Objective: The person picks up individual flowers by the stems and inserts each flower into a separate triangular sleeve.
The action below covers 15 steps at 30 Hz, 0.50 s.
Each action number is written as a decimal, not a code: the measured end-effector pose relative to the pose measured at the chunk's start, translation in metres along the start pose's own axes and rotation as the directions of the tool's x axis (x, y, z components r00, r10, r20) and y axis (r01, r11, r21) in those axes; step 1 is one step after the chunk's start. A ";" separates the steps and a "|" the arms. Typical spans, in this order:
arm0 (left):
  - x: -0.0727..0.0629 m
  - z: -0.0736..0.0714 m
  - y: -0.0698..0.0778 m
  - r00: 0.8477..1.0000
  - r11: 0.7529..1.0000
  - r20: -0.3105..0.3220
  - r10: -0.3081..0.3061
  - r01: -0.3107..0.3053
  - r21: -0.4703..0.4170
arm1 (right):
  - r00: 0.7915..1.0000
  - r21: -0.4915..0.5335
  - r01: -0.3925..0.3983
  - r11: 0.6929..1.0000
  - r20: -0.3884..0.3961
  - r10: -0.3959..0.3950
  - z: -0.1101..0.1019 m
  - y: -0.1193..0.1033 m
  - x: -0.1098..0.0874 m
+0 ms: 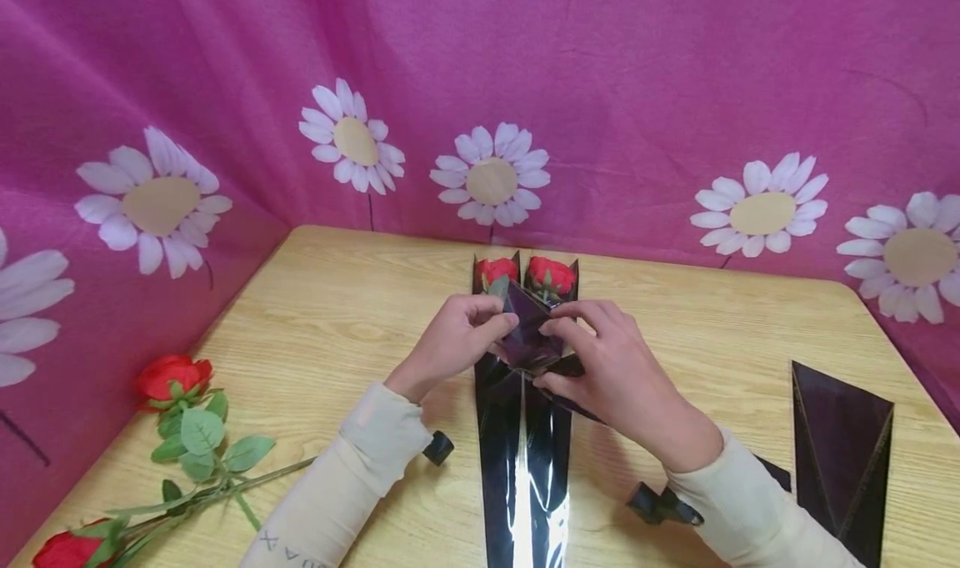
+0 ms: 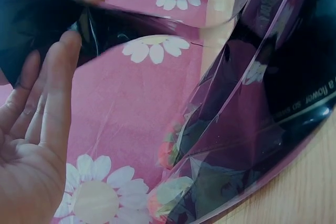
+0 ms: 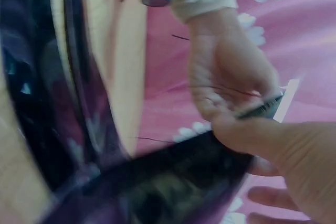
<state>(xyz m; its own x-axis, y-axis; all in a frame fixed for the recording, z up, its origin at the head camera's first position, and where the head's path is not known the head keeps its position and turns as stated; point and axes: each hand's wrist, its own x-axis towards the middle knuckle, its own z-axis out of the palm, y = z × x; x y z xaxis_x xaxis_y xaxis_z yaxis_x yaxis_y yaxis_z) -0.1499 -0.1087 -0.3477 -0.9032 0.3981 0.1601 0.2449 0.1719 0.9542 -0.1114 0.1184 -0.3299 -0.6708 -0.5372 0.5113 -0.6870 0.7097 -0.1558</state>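
A dark purple-black, see-through flower sleeve (image 1: 534, 334) is held up between both hands, its wide mouth toward the far side. My left hand (image 1: 459, 336) pinches the left edge of the mouth between thumb and fingers. On the opposite edge, my right hand (image 1: 622, 372) grips the film, thumb below and fingers on top. Beneath them, two dark glossy sleeves (image 1: 498, 443) lie side by side on the table, each with a red rose (image 1: 553, 274) showing at its far end. In the right wrist view, the right thumb (image 3: 252, 136) presses on the sleeve's edge.
Loose red roses (image 1: 176, 380) with green leaves and long stems lie at the table's left. More flat dark sleeves (image 1: 843, 443) lie at the right. A pink cloth (image 1: 615, 92) printed with white daisies rises behind the wooden table (image 1: 360, 301).
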 end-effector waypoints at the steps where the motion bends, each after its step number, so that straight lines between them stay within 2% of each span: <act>1: 0.000 0.000 0.000 1.000 1.000 -0.004 0.003 -0.003 0.016 | 1.000 0.008 -0.010 1.000 0.021 0.010 -0.003 0.001 0.000; 5: -0.001 -0.001 0.000 1.000 0.997 -0.005 0.009 -0.009 0.076 | 0.991 0.054 -0.056 0.997 0.122 0.049 -0.018 0.005 -0.001; 8: -0.001 0.000 0.000 1.000 0.996 0.011 0.020 -0.020 0.089 | 0.984 0.087 -0.058 0.995 0.175 0.042 -0.026 0.008 -0.003; 11: -0.002 0.001 -0.001 0.999 0.995 0.025 0.021 -0.023 0.097 | 0.980 0.098 -0.037 0.994 0.198 0.017 -0.030 0.010 -0.004; 15: -0.002 0.005 -0.001 0.999 0.993 0.044 0.004 -0.009 0.115 | 0.982 0.084 -0.017 0.996 0.191 0.001 -0.031 0.010 -0.004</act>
<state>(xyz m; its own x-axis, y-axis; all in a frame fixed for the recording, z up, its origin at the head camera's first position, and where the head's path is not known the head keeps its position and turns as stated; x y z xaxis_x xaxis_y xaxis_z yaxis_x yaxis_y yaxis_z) -0.1467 -0.1052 -0.3500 -0.8858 0.4382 0.1526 0.2920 0.2706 0.9173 -0.1068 0.1422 -0.3071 -0.7121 -0.6138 0.3408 -0.6966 0.6780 -0.2345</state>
